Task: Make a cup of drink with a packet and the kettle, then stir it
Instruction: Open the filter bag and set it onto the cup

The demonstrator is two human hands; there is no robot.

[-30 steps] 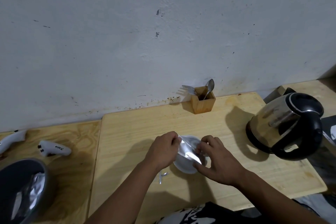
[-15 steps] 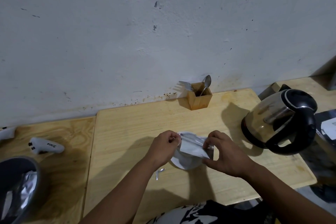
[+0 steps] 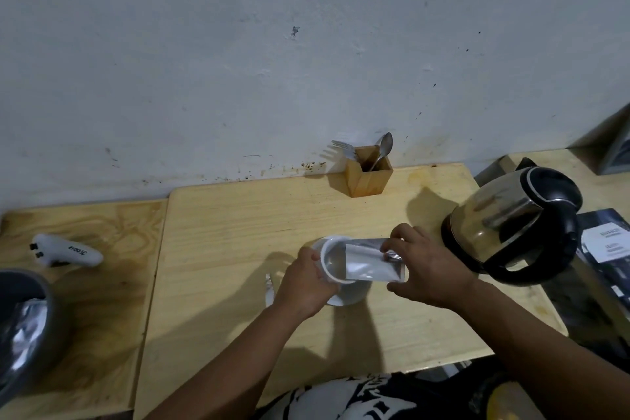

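Observation:
A white cup (image 3: 347, 293) stands near the middle of the wooden table (image 3: 238, 215). My left hand (image 3: 306, 280) grips the cup's left rim. A silver packet (image 3: 370, 264) lies tipped across the cup's mouth, and my right hand (image 3: 422, 266) pinches its right end. A steel kettle (image 3: 511, 222) with a black handle stands to the right, apart from my hands. A spoon (image 3: 383, 150) and a fork stick up from a wooden holder (image 3: 368, 176) by the wall.
A torn silver strip (image 3: 269, 288) lies on the table left of the cup. On the left lower table lie a white controller (image 3: 68, 252) and a grey bin (image 3: 24, 324) with foil inside. Dark printed packs (image 3: 606, 245) lie at the far right.
My left hand has let go of the packet and taken the cup's rim. My right hand has swung the packet over the cup's mouth.

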